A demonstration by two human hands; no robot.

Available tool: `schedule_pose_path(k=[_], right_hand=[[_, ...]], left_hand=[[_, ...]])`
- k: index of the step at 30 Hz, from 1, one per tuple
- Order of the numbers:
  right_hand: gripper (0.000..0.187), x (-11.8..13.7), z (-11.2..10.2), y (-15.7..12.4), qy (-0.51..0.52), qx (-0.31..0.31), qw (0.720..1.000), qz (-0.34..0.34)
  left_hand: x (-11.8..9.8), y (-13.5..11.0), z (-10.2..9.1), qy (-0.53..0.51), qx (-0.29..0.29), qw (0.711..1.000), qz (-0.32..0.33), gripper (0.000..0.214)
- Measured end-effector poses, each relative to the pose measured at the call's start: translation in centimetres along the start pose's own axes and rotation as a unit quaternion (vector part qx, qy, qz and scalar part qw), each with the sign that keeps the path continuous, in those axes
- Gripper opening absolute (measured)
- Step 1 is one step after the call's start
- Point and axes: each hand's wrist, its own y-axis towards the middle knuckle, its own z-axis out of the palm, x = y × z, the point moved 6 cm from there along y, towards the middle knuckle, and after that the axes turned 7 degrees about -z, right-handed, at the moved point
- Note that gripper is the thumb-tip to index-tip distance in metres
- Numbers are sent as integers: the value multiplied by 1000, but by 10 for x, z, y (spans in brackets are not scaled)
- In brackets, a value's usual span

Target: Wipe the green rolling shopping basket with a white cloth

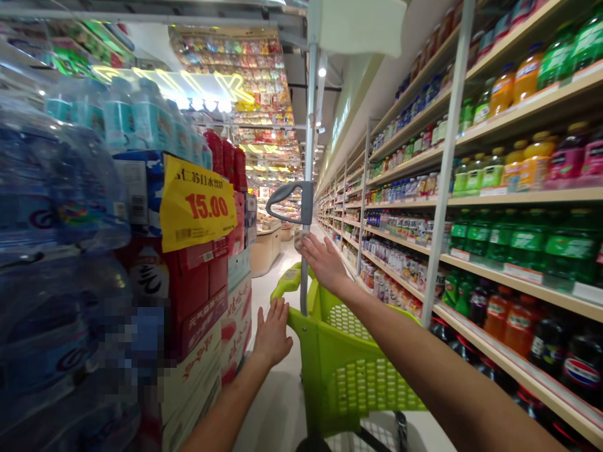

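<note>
A green plastic shopping cart [325, 358] with perforated sides stands in front of me. From it rises a metal pole [311, 107] with a grey loop handle [288, 202] and a pale sign panel [360, 28] at the top. My right hand [325, 263] reaches across to the pole just below the loop handle, its fingers stretched out; whether they touch the pole I cannot tell. Beside the cart's left rim is my left hand [273, 334], fingers extended, close to the green curved handle [285, 281]. I see nothing held in either hand.
Shelves of bottled drinks [518, 245] line the right side. At left, stacked cartons [195, 295] carry a yellow price sign [198, 204], with wrapped water bottles [61, 188] nearer me. An aisle floor [277, 402] runs between them toward a display counter [264, 254].
</note>
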Motion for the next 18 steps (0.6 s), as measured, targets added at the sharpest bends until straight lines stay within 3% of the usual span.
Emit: schedule_pose_path(k=[7,9,14,16,18], right_hand=[[40,59,26,-51,-41,42,988,-142],[39,50,22,-43,-45,41,989,-134],[38,-7,-7,2,-70,43,997,5],[38,-6,-7,-4,-65,56,996,-4],[38,12,1,-28,-58,71,995,-40]], left_hand=[[-3,-3,1,-14,-17,1000,-3,80],[-4,-3,1,-12,-20,1000,-5,80],[-11,0,-1,3,-26,1000,-9,77],[-15,-1,-1,11,-27,1000,-10,76],[-19,-3,-2,17,-30,999,-9,75]])
